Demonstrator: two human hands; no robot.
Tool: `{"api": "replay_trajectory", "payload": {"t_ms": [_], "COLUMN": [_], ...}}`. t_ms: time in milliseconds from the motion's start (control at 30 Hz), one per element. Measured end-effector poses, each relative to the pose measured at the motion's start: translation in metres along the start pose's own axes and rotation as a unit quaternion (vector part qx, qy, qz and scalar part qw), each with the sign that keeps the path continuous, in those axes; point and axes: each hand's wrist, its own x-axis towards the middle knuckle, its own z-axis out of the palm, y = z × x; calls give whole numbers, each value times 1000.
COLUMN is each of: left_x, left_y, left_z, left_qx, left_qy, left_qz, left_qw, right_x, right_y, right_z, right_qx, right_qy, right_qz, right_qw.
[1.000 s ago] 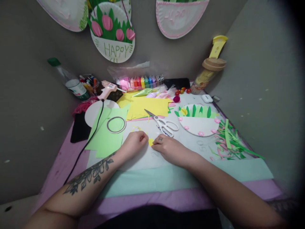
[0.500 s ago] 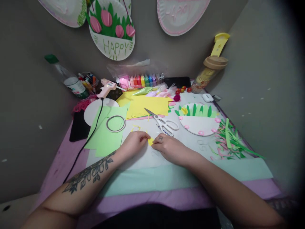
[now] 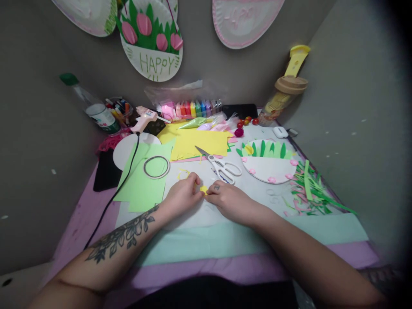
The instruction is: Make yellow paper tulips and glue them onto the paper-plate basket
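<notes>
A small yellow paper piece [image 3: 204, 189] is between my two hands, just above the white sheet. My right hand [image 3: 233, 202] pinches its right edge between thumb and fingertips. My left hand [image 3: 183, 195] is curled at the other side, its thumb against the lower left edge and its index finger raised off it; the remaining fingers are partly hidden. White-handled scissors [image 3: 225, 168] lie slightly open beyond my right hand. Thin yellow paper scraps [image 3: 183, 172] are behind my left hand.
Green sheets [image 3: 148, 189] with a tape roll [image 3: 156, 167] lie left, a glue gun [image 3: 144, 120] and its cord beyond. Yellow sheets [image 3: 199, 143] are at the back. At right sit a decorated half plate [image 3: 268, 167] and paper shreds [image 3: 310, 189]. A bottle [image 3: 99, 116] and cup [image 3: 278, 101] stand behind.
My left index finger has lifted away from the yellow paper piece, and the left thumb has come to its lower edge. My right hand keeps almost the same place.
</notes>
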Motion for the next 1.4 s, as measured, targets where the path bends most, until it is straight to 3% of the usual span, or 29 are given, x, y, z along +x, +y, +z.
{"api": "replay_trajectory", "payload": {"t_ms": [333,567,667,800,867,933,1033,1133,1267,1400], "left_x": [6,5,7,3,-2,-6,-7,-5,-8,-18], "left_y": [-3,-9,-12,-21,-27,-31,-31,-26,-20,-14], "left_z": [2,-3,-28,-87,-111,-123,-117,-100,-93,-104], "left_qx": [-1,-56,-12,72,135,203,245,236,215,208], "left_qy": [72,69,89,168,136,55,-60,-126,-164,-134], "left_qz": [-4,41,35,-2,4,15,42,70,80,108], "left_qw": [997,995,995,983,981,977,967,961,959,963], "right_x": [0,0,0,-3,-4,-6,-7,-7,-6,-5], "right_y": [-2,4,5,6,7,7,7,7,7,6], "right_z": [-1,1,5,4,2,0,-1,1,5,9], "right_qx": [9,73,72,43,33,29,33,31,20,12], "right_qy": [16,67,90,124,119,96,62,44,41,50], "right_qz": [8,79,55,12,6,2,3,21,50,59], "right_qw": [1000,992,992,991,992,995,998,998,998,997]}}
